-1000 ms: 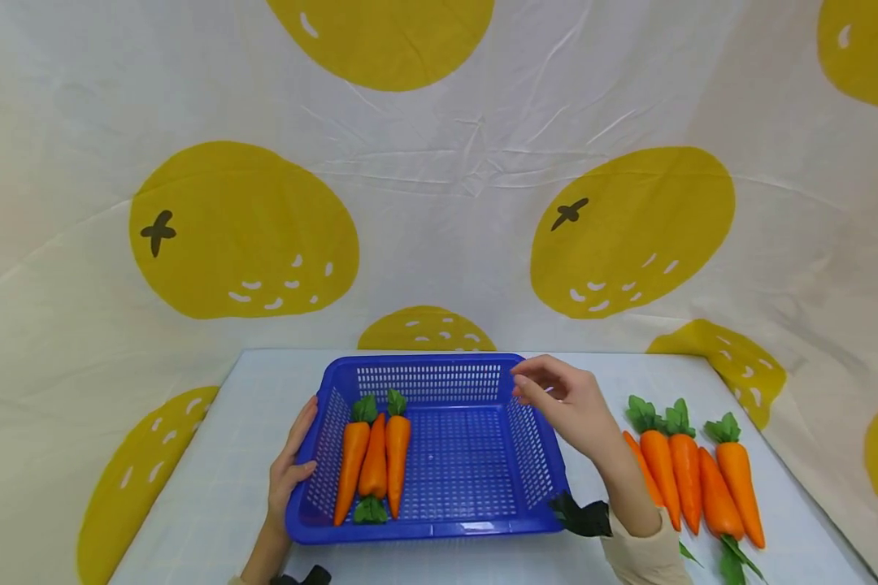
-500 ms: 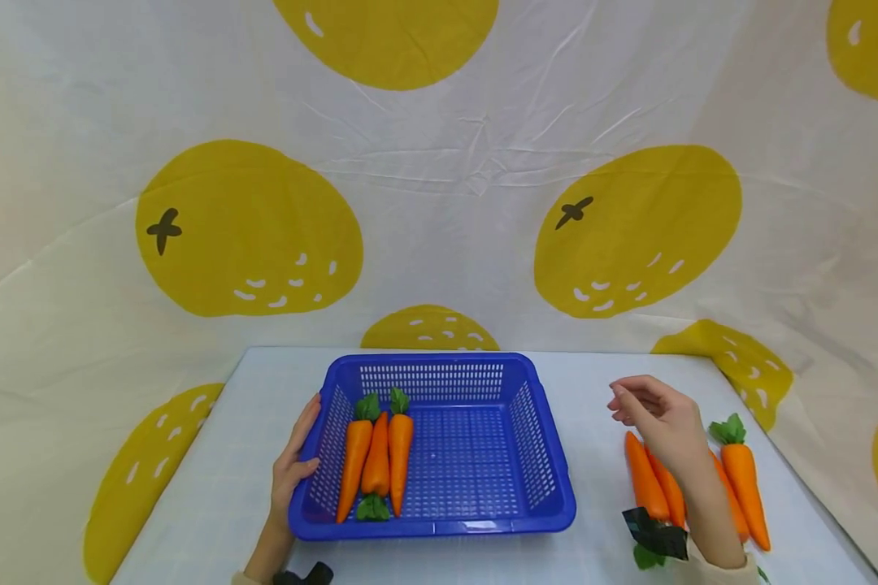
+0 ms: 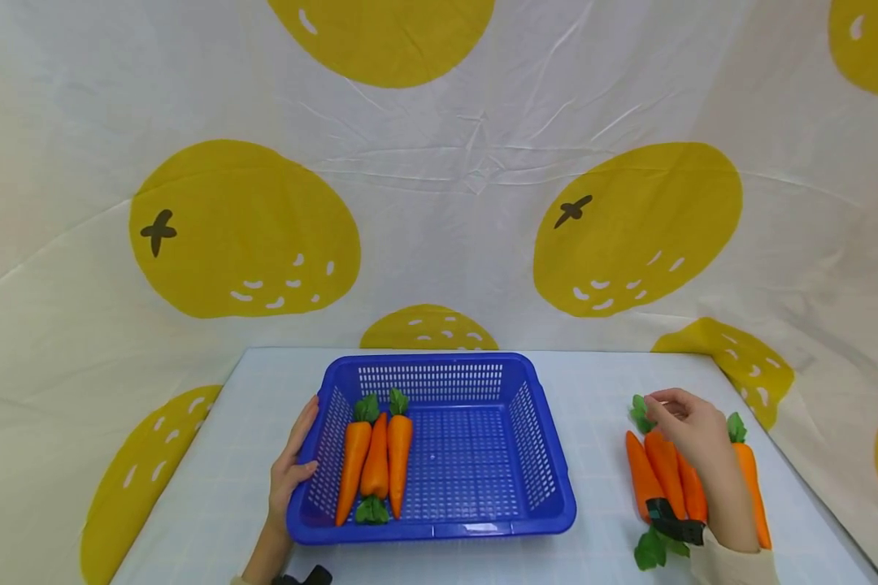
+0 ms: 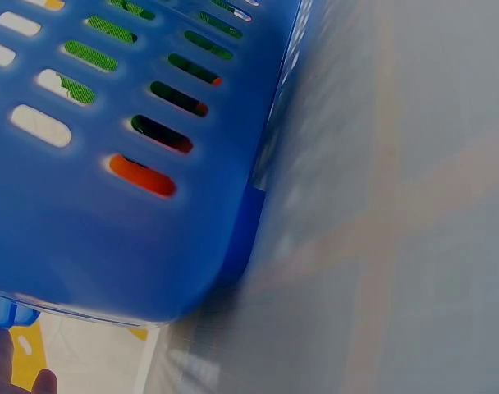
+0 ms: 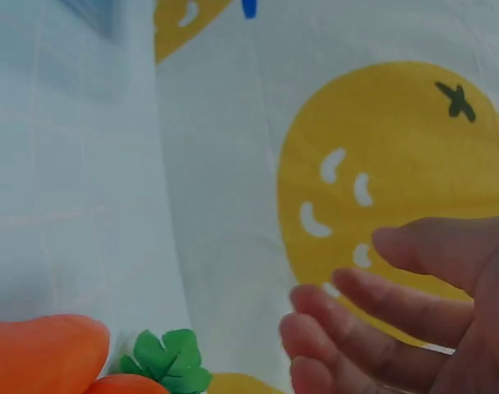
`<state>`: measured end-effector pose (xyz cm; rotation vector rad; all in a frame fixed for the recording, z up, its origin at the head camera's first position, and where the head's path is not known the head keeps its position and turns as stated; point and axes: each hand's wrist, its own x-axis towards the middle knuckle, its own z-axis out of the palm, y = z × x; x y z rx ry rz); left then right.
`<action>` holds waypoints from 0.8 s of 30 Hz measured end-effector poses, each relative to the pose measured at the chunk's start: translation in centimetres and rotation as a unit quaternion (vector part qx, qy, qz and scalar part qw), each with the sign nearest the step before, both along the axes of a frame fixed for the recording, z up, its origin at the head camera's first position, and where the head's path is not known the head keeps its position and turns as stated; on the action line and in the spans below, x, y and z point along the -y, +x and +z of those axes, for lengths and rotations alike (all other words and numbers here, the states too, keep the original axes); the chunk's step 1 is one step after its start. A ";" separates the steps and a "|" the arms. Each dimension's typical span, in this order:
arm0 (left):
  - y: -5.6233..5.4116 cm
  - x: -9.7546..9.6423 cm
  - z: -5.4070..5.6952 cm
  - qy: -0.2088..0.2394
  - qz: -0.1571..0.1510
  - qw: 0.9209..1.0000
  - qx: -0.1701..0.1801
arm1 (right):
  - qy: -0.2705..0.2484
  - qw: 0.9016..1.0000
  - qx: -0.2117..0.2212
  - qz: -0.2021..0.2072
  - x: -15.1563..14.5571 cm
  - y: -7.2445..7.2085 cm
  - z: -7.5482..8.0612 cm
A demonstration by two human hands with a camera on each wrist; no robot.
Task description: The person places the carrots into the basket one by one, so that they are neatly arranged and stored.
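My left hand (image 3: 289, 471) rests against the left side of a blue plastic basket (image 3: 497, 528), fingers straight along the outside and thumb at the rim. The left wrist view shows the slotted basket wall (image 4: 110, 222) close up, with fingertips (image 4: 44, 382) at the lower left corner. Inside the basket lie three carrots, the outer two (image 3: 354, 463) with leaves at the back, the middle one (image 3: 375, 467) turned round. My right hand (image 3: 695, 431) hovers over the carrots (image 3: 642, 475) on the table's right, fingers loosely bent and apart from the thumb, holding nothing. It partly hides those carrots.
A white checked cloth covers the table (image 3: 212, 487). Behind it hangs a pale curtain (image 3: 439, 244) printed with large yellow fruit. The carrot farthest right (image 3: 749, 487) lies near the table's right edge, partly behind the right forearm.
My right hand has moved from over the basket's right rim across to the carrots on the right and lowered slightly. The left hand, basket and three carrots inside have stayed in place.
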<state>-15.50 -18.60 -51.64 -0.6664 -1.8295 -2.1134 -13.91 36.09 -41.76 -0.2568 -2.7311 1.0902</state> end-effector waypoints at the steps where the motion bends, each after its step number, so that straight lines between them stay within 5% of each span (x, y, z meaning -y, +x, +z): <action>1: 0.0 0.0 0.0 0.003 0.000 1.000 -0.001 | 0.018 1.000 0.018 0.005 -0.3 -0.1 -0.3; 8: 0.0 -0.2 0.0 0.009 0.007 1.000 0.015 | 0.107 0.988 0.113 0.017 -1.3 -1.0 -1.8; 24: -0.1 0.2 -0.2 -0.008 -0.006 1.000 0.004 | 0.106 0.973 0.206 0.006 1.2 -1.5 -3.2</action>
